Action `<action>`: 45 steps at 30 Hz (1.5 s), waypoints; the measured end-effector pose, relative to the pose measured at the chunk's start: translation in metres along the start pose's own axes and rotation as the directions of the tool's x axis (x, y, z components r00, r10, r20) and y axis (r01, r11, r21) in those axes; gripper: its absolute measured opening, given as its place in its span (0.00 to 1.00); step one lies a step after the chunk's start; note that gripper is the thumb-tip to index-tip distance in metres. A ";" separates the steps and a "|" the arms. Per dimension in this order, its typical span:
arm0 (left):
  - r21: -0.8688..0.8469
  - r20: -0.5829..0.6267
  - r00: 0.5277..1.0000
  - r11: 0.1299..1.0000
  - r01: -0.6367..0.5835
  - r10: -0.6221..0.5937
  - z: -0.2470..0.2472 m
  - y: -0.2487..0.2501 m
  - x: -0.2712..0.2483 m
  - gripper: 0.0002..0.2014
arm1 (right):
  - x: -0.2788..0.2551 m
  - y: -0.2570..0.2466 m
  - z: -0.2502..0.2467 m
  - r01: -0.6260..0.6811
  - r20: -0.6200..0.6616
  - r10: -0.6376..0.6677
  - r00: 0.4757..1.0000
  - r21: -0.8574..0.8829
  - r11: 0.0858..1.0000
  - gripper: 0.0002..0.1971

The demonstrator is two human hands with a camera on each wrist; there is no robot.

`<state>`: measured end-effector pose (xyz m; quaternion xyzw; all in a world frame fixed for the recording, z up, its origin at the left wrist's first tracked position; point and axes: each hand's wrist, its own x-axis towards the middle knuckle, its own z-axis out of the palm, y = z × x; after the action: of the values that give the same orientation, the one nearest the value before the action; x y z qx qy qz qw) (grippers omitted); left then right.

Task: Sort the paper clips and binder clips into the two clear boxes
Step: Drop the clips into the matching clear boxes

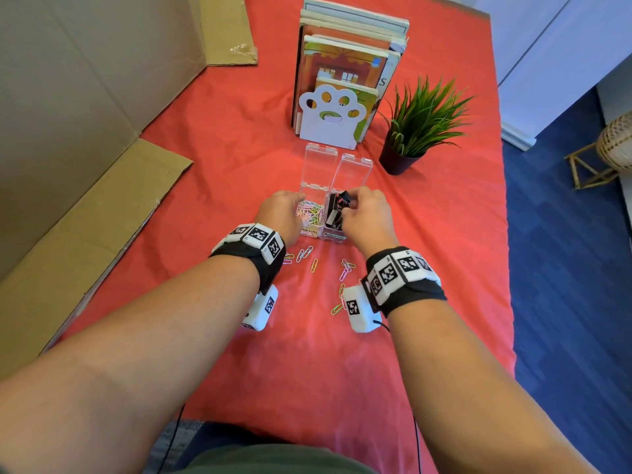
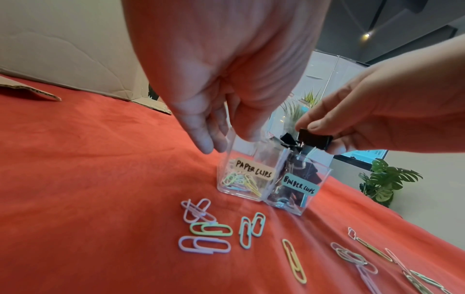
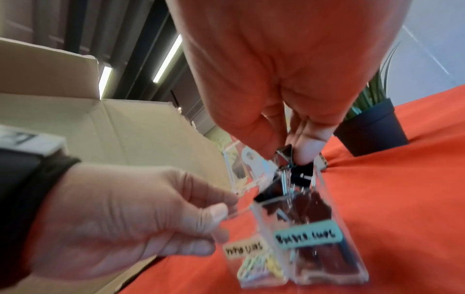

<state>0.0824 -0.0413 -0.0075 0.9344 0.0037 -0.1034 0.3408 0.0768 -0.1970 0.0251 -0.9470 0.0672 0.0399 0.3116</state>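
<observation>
Two clear boxes stand side by side on the red cloth with their lids open. The left one [image 2: 251,169] is labelled paper clips and holds coloured clips. The right one [image 2: 299,185] is labelled binder clips and is piled high with black clips. My left hand [image 2: 226,141] pinches the rim of the paper-clip box [image 1: 313,217]. My right hand [image 1: 362,210] pinches a black binder clip [image 2: 315,139] just above the heaped binder-clip box [image 1: 337,217]. Several loose coloured paper clips [image 2: 208,228] lie on the cloth in front of the boxes.
A row of books in a white paw-shaped bookend [image 1: 328,111] stands behind the boxes, with a potted plant [image 1: 410,131] to its right. Flattened cardboard [image 1: 85,200] borders the left side. The table's right edge [image 1: 506,234] drops to a blue floor.
</observation>
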 end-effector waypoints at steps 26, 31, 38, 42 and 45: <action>0.007 0.005 1.000 1.000 0.004 -0.004 0.000 0.002 -0.001 0.25 | -0.014 -0.009 0.004 0.023 -0.003 -0.024 1.000 -0.188 0.982 0.13; 0.010 0.006 1.000 1.000 0.001 -0.001 -0.001 0.003 -0.002 0.25 | -0.004 -0.017 0.001 -0.028 -0.003 0.029 1.000 -0.239 0.971 0.15; 0.018 0.006 1.000 1.000 -0.003 0.003 -0.001 0.004 -0.002 0.24 | -0.005 0.002 0.011 -0.042 -0.025 0.039 0.999 -0.147 0.988 0.11; 0.000 0.015 1.000 1.000 0.000 0.000 -0.001 0.002 -0.002 0.25 | 0.004 0.009 0.005 -0.034 -0.014 0.033 0.999 -0.119 0.992 0.07; -0.010 0.016 1.000 1.000 0.010 -0.009 -0.001 0.002 -0.002 0.25 | 0.009 0.011 0.002 0.008 -0.122 -0.018 0.992 -0.087 0.996 0.12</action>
<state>0.0802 -0.0424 -0.0052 0.9318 0.0058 -0.1126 0.3449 0.0844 -0.2056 0.0163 -0.9606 0.0783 -0.0175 0.2659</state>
